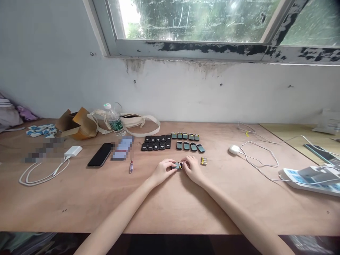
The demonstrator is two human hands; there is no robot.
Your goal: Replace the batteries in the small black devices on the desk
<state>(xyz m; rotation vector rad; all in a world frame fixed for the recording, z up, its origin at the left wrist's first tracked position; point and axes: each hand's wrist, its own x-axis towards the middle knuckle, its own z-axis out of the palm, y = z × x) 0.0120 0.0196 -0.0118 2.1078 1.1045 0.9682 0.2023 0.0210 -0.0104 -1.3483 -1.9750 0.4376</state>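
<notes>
Between my hands lies a small black electronic device (177, 165) with a grey panel and a yellow-and-silver battery across its right end. My left hand (162, 171) grips its left side between thumb and fingers. At its right end, the bent fingers of my right hand (193, 168) close on the edge by the battery. Several small batteries (204, 161) lie just right of that hand. Behind are two rows of similar devices with grey panels (186, 146), those at the back showing yellow batteries. To their left, several black covers (156, 145) sit in two rows.
Left of my hands are a small screwdriver (131, 166), a black phone (100, 155) and a white charger (73, 151). A water bottle (116, 122), a strapped bag (132, 121) and an open cardboard box (77, 124) stand behind. A power strip (305, 179) and cables (259, 166) occupy the right.
</notes>
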